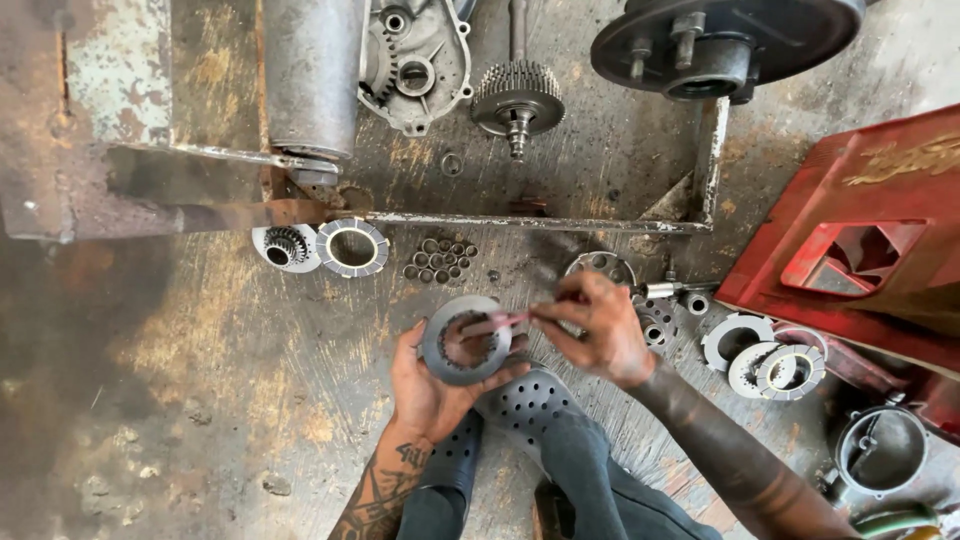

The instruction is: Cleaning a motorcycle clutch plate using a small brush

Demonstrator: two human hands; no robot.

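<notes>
My left hand point(425, 385) holds a grey ring-shaped clutch plate point(466, 340) upright over the floor, fingers wrapped around its lower rim. My right hand point(600, 325) pinches a thin reddish stick-like tool point(500, 322) whose tip reaches across the plate's centre opening. Both hands hover above my grey perforated shoes point(520, 405).
On the floor lie a toothed hub point(286, 246) and a friction ring point(352, 247), a cluster of small rollers point(440, 260), more rings point(775, 368), a gear shaft point(518, 100), an engine cover point(415, 60), a metal cylinder point(312, 80), a red panel point(860, 240) and a round housing point(880, 450).
</notes>
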